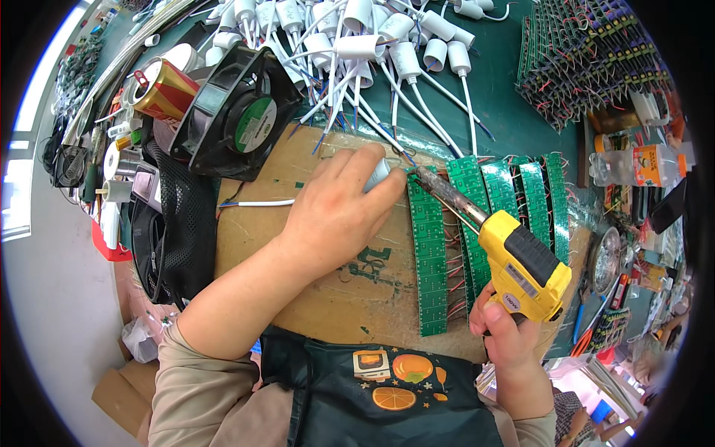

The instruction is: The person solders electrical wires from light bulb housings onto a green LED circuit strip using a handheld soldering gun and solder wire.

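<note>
The scuffed brown board [253,249] lay flat on the smooth green table [514,93]. Over its far middle, the left hand [337,200] had its fingers bent around a smooth white plastic socket [378,175], round in form and mostly covered by the grip. The right hand [508,326], above the board's right part, had its fingers curled about the handle of a yellow plastic soldering gun [525,268] with ribbed black panels; its slim, darkened metal barrel slanted to the far end of the glossy green circuit strips [429,261] lying across the board's right half. Whether the tip touched them could not be told. A thin white cable [257,203] with bare-looking coloured ends crossed the board's left part. Beyond the board were heaped cylindrical white sockets [361,46]; at its far left corner a square, hard black fan [237,119] leaned, and left of it sagged a black mesh bag [188,227].
</note>
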{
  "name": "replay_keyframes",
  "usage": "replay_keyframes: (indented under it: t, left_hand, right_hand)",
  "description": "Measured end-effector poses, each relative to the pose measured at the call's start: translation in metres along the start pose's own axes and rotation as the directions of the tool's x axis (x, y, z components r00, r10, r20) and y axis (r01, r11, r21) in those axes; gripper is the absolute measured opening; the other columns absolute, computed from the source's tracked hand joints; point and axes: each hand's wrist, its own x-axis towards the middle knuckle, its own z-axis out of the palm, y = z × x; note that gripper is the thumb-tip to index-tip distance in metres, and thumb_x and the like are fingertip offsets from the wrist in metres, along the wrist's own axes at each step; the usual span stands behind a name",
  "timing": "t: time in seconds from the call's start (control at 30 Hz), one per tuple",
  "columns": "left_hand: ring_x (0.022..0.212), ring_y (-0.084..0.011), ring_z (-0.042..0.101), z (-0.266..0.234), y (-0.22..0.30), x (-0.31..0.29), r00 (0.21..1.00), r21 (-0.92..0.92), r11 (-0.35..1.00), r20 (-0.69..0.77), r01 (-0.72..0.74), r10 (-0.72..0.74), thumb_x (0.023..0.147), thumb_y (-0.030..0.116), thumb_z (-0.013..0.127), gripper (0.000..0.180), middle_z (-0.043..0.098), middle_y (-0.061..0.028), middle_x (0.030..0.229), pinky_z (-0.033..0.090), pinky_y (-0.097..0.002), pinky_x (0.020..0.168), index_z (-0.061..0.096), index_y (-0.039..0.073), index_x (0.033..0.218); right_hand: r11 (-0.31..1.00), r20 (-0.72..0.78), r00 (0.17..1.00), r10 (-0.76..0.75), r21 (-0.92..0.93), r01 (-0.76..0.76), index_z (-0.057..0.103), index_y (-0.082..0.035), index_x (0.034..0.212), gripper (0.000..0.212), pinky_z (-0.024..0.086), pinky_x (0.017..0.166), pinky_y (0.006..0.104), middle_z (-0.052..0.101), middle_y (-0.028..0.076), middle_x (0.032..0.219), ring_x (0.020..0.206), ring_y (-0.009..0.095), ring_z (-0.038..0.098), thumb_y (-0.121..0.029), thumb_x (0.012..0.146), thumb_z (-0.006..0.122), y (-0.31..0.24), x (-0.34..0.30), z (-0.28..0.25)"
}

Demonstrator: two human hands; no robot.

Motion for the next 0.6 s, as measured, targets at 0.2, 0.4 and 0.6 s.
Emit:
replay_keyframes:
  t: [0.2, 0.4, 0.6]
  left_hand:
    - [0.092, -0.0317, 0.059, 0.0, 0.0, 0.001, 1.0, 0.011, 1.0, -0.004, -0.007, 0.007, 0.07, 0.003, 0.07, 0.036, 0.057, -0.0128, 0.112, 0.05, -0.041, 0.076, 0.065, 0.009, 0.106]
    - [0.09, -0.0316, 0.059, 0.001, -0.001, 0.002, 1.0, 0.013, 1.0, -0.016, -0.021, 0.021, 0.07, 0.003, 0.07, 0.035, 0.058, -0.0126, 0.11, 0.05, -0.0412, 0.076, 0.066, 0.009, 0.104]
    - [0.089, -0.0303, 0.06, -0.002, 0.001, 0.002, 0.999, 0.097, 0.995, -0.019, -0.031, 0.033, 0.069, 0.005, 0.071, 0.035, 0.059, -0.012, 0.108, 0.049, -0.0413, 0.074, 0.067, 0.011, 0.103]
  right_hand:
    - [0.986, -0.049, 0.999, -0.012, 0.163, 0.02, 0.044, 0.006, 0.127, 0.06, 0.04, 0.045, 0.0272, 0.048, 0.004, 0.065, 0.05, 0.013, 0.048, -0.024, 0.083, 0.071, 0.002, -0.005, 0.0]
    - [0.969, -0.052, 0.996, -0.068, 0.236, 0.078, 0.042, 0.006, 0.13, 0.065, 0.04, 0.044, 0.0271, 0.046, 0.003, 0.062, 0.048, 0.012, 0.046, -0.026, 0.082, 0.072, -0.01, -0.008, -0.002]
    - [0.946, -0.035, 0.996, -0.084, 0.31, 0.091, 0.041, 0.004, 0.136, 0.064, 0.04, 0.048, 0.0281, 0.049, 0.005, 0.067, 0.053, 0.013, 0.046, -0.02, 0.083, 0.068, -0.006, -0.018, -0.019]
